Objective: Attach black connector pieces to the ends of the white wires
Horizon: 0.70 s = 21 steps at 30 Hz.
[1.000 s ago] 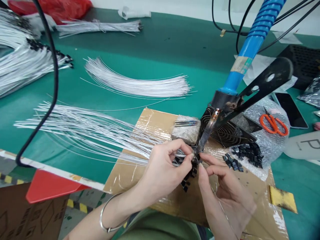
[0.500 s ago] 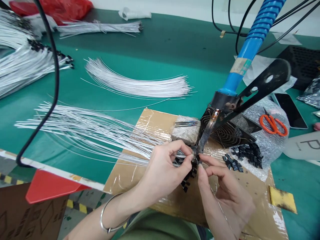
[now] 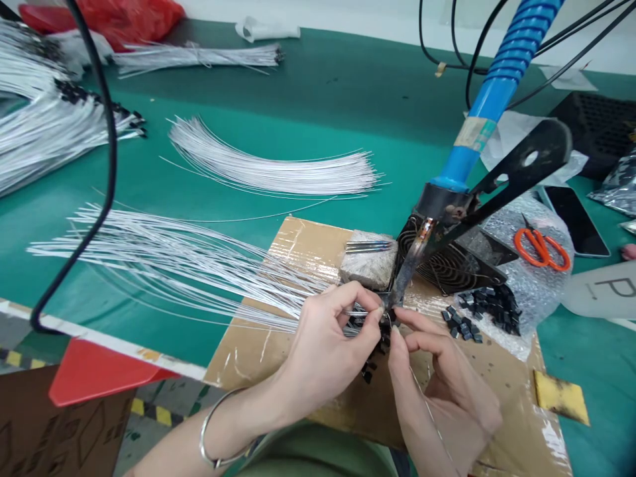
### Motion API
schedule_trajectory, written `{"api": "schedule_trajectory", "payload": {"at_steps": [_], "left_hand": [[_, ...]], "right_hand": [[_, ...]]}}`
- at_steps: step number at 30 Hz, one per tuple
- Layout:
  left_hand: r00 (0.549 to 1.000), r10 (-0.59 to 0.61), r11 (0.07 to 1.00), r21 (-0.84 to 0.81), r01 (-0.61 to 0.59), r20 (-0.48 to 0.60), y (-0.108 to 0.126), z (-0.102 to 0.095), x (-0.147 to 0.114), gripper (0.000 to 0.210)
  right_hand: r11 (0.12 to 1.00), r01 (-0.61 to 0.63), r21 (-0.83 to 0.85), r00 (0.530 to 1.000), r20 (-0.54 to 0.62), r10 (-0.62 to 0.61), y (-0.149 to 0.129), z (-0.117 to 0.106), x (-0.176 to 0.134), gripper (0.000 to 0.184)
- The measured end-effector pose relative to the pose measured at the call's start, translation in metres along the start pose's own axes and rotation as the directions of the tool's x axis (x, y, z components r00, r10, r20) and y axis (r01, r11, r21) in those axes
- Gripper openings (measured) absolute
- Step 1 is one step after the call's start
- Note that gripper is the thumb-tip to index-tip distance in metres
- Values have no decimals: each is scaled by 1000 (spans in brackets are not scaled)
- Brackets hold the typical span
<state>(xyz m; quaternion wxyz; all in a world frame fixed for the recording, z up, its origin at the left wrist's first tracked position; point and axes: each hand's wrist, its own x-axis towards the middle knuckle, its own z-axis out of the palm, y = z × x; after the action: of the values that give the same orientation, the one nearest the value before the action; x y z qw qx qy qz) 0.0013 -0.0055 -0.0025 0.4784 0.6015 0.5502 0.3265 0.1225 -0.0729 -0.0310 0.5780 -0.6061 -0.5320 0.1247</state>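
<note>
Just under the tip of a fixed soldering iron (image 3: 408,265), both my hands meet. My left hand (image 3: 334,341) is closed in a pinch on a thin white wire, its fingertips beside the iron tip. My right hand (image 3: 437,381) pinches a strand of solder wire (image 3: 428,407), which runs down across the palm. Its index fingertip reaches close to a small black part at the tip, mostly hidden by my fingers. A loose bundle of white wires (image 3: 199,268) trails leftward from behind my left hand. Small black connectors (image 3: 368,371) lie below the fingers.
A cardboard sheet (image 3: 268,358) lies beneath my hands. To the right are a fan (image 3: 447,265), loose black connectors (image 3: 489,308), orange scissors (image 3: 541,248), a phone (image 3: 574,218) and a yellow sponge (image 3: 561,396). A black cable (image 3: 110,132) arches at left; another wire bundle (image 3: 278,169) lies behind.
My right hand has shifted very slightly left and toward the iron tip with the solder wire. The left hand stays nearly in place, still pinching.
</note>
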Motion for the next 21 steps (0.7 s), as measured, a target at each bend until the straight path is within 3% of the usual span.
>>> {"api": "schedule_trajectory", "payload": {"at_steps": [7,21], "left_hand": [[1000,7,1000,-28,-7,10,1,0,1,15],[1000,22,999,-44,-21,15,0,-2,0,15]], "right_hand": [[999,36,-33,999,0,-36,0,-1,1,19],[1000,-14,19,1000,-4,14,1,0,-2,21]]}}
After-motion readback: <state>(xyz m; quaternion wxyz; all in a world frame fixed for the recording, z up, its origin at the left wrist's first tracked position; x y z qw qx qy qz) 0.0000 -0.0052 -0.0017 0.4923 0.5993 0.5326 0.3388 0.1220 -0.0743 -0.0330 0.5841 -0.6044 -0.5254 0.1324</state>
